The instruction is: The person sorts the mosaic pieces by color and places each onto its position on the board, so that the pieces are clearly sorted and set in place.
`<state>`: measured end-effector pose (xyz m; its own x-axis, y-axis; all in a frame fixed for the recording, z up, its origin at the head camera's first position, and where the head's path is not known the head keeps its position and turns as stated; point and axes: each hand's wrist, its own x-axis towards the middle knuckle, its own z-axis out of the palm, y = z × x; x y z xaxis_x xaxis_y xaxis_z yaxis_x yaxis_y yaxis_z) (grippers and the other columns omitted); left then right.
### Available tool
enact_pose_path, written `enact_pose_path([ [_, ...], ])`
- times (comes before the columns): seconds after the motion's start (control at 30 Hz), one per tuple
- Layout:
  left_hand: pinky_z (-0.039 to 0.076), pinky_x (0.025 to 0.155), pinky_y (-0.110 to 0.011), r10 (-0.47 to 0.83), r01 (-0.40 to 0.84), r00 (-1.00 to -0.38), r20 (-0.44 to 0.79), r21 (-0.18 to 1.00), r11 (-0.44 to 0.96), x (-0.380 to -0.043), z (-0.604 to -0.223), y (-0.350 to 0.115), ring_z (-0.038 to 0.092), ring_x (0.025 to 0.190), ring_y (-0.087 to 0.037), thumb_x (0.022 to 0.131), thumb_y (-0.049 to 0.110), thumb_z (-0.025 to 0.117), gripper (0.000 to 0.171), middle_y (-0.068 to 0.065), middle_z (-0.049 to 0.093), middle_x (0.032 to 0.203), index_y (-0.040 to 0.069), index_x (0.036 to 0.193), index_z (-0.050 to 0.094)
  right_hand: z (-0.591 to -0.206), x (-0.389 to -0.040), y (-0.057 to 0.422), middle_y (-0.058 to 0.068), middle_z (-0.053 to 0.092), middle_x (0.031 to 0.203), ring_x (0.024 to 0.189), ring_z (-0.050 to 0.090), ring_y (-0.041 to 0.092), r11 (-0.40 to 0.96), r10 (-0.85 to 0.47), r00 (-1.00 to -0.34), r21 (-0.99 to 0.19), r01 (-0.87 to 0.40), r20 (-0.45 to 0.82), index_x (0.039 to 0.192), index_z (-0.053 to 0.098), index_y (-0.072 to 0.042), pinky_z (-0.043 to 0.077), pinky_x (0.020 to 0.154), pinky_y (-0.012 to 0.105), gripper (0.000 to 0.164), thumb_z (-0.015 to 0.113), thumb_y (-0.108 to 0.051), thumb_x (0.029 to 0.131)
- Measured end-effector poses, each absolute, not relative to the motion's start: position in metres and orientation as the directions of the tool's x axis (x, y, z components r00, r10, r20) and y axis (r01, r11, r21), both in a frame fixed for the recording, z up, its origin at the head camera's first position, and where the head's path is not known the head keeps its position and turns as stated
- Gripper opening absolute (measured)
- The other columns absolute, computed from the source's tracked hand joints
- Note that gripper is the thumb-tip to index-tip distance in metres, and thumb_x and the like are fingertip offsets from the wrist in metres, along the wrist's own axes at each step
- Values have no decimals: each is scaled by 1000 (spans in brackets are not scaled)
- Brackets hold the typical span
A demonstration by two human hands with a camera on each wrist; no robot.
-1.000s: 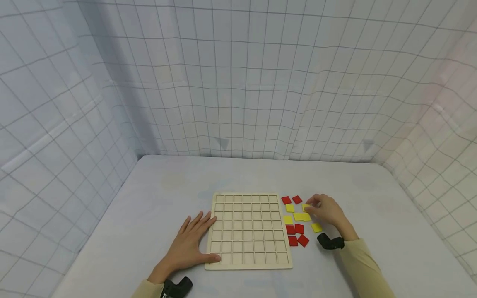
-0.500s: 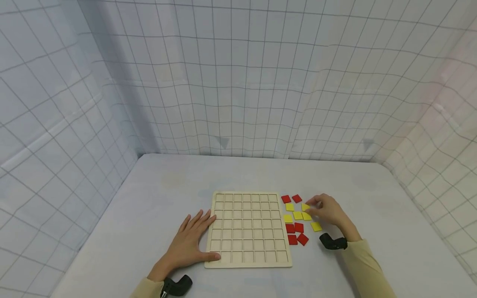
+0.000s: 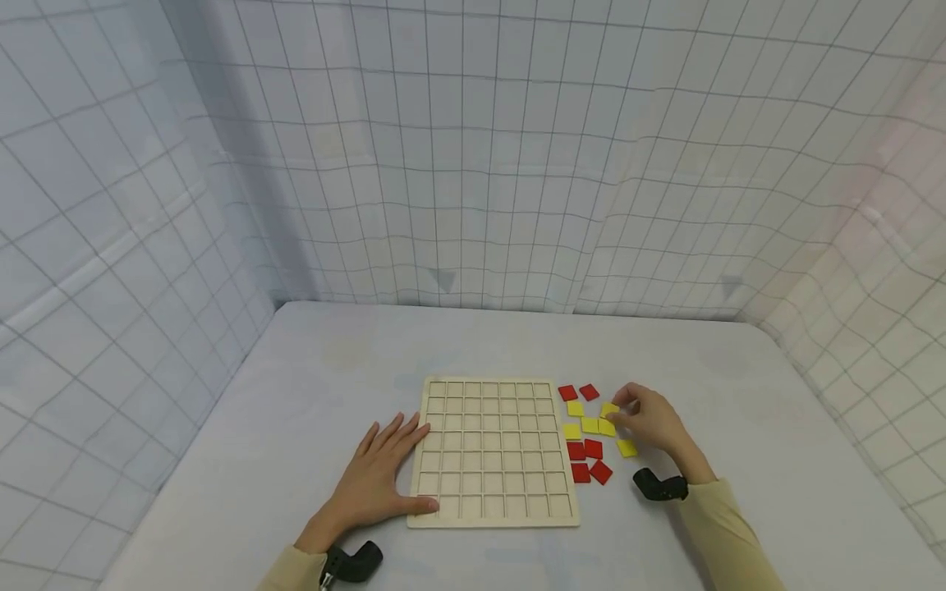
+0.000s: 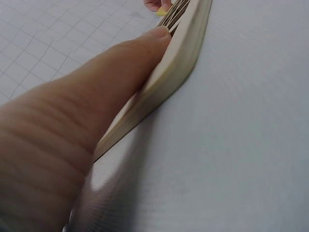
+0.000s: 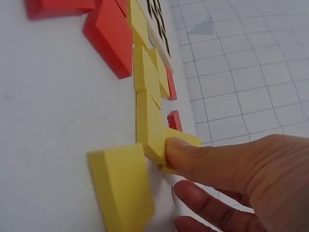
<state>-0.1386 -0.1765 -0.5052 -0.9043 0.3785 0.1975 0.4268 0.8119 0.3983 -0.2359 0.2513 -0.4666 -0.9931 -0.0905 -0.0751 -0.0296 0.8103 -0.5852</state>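
In the head view a pale wooden board (image 3: 491, 451) with a grid of square recesses lies on the table. My left hand (image 3: 378, 484) rests on its left side, fingers spread, thumb over the lower left corner; the thumb and the board's edge (image 4: 178, 63) fill much of the left wrist view. To the right of the board, my right hand (image 3: 650, 420) pinches a yellow square tile (image 3: 609, 409) between thumb and fingers. The right wrist view shows the thumb on this tile (image 5: 188, 137), its far side partly hidden. Beside it lie other yellow tiles (image 5: 149, 123).
Several red tiles (image 3: 593, 449) lie along the board's right side, with two more red tiles (image 3: 567, 393) near its upper right corner. A lone yellow tile (image 3: 626, 448) sits below the right hand. White gridded cloth (image 3: 488, 164) surrounds the table (image 3: 355, 345).
The yellow tile at my right fingertips has shifted slightly to the right and turned a little. My left hand has stayed in place on the board.
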Motion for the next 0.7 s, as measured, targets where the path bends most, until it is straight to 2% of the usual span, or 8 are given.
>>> enact_pose_path([
  [0.23,4,113,-50,372,423,-906,203,400,813,-138,-506,-176,16,142,-26,67,81,58,106,-3,27,154,17,148,36,-465,-230,249,3,58,81,76,52,22,787,-119,-993,-611,-91,-5,93,60,-6,45,64,30,18,72,-17,85],
  [0.4,6,112,-51,373,435,-899,227,388,812,-139,-507,-176,18,141,-27,67,80,59,105,-4,28,153,16,148,37,-463,-225,246,1,60,81,78,55,21,794,-140,-987,-588,-156,72,93,64,-7,47,65,32,13,71,-14,86],
  [0.57,8,112,-52,375,444,-895,244,387,808,-139,-507,-176,20,140,-29,67,79,60,104,-6,30,152,15,147,39,-458,-221,236,1,62,82,75,56,20,788,-149,-977,-578,-211,153,101,68,-5,48,62,31,17,71,-14,86],
  [0.7,8,112,-52,373,439,-897,238,384,812,-139,-507,-176,20,141,-28,68,79,60,104,-6,30,152,15,147,39,-453,-220,221,0,63,80,74,57,19,757,-184,-959,-591,-277,214,98,69,-5,51,66,33,15,72,-13,86],
])
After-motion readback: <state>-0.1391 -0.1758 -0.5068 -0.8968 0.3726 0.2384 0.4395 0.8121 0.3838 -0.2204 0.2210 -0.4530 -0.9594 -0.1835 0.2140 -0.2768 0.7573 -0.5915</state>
